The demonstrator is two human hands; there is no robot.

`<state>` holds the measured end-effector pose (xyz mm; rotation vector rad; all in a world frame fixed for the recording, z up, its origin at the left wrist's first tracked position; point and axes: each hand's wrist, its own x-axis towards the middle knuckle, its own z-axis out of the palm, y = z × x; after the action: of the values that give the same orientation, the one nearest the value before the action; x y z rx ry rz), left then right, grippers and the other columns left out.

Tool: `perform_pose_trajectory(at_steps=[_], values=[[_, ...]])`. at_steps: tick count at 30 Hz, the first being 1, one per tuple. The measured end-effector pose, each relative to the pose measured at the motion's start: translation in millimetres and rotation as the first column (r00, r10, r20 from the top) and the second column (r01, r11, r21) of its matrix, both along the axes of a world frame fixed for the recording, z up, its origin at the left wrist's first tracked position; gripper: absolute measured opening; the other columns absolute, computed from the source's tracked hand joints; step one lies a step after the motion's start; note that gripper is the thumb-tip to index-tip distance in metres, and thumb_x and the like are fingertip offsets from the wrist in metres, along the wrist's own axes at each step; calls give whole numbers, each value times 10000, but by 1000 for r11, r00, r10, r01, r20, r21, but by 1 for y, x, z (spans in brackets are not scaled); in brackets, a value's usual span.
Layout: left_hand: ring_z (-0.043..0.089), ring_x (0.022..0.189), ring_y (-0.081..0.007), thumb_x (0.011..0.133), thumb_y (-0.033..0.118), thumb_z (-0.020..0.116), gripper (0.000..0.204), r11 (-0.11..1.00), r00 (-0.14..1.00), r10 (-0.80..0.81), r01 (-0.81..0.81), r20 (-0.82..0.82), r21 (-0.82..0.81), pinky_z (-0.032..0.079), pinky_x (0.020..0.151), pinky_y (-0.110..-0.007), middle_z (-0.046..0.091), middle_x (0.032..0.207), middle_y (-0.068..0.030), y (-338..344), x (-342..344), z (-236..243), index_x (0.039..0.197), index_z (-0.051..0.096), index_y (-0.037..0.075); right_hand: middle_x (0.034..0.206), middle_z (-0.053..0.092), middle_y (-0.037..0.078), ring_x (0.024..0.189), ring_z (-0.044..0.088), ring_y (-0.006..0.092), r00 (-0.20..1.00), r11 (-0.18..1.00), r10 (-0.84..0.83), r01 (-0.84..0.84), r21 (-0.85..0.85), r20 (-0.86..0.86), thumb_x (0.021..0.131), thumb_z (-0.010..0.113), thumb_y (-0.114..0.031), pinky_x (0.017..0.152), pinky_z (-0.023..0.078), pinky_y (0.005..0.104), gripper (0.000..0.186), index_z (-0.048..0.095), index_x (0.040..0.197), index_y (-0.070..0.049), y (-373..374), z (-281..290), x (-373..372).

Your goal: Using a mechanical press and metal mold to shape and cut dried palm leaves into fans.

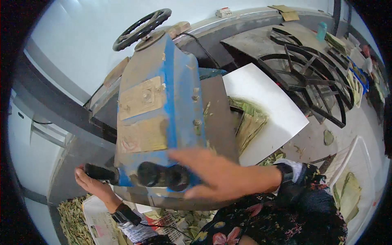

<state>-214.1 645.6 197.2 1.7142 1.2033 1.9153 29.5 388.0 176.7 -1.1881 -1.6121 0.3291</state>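
Note:
A dusty blue press-like machine stands in front of me, its painted metal worn and coated with brown dust. My left hand is at its lower left corner, fingers wrapped around a black handle. Two round black knobs stick out of the near face. Over the right-hand knob, my right hand is stretched out with thumb and fingers apart, somewhat blurred; whether it touches the knob I cannot tell. A stack of flat green-brown leaves lies on a white sheet beside the machine.
A black handwheel rises at the machine's far end. Black spoked metal frames rest on the table to the right. A white plastic basket with leaves is at the near right. Loose leaf pieces lie at the lower left, by another white basket.

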Motion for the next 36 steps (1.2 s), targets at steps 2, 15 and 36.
perform_pose_trajectory(at_steps=[2,15,36], values=[[512,994,-240,932,323,427,424,995,999,-11,8,30,97,401,871,-370,473,1188,-148,-17,-15,-7,1202,414,-4,1273,409,240,1192,386,380,927,935,-353,352,27,124,765,659,-325,1002,302,461,661,391,1254,31,-4,-18,39],[309,1246,-384,696,422,719,872,943,656,-83,296,-750,154,242,1019,-479,342,1347,-240,-127,69,-73,1330,300,-4,1066,494,188,823,508,232,574,482,-796,404,-777,-195,804,635,-390,577,422,368,673,383,1223,73,-39,-113,179],[556,880,-389,672,134,673,508,670,368,-739,491,-565,-556,456,766,-430,579,970,-181,-197,18,-109,1149,520,48,1087,596,109,1018,560,186,820,927,-119,-111,-359,-560,821,646,-234,891,443,324,483,489,1191,33,5,-14,68]])
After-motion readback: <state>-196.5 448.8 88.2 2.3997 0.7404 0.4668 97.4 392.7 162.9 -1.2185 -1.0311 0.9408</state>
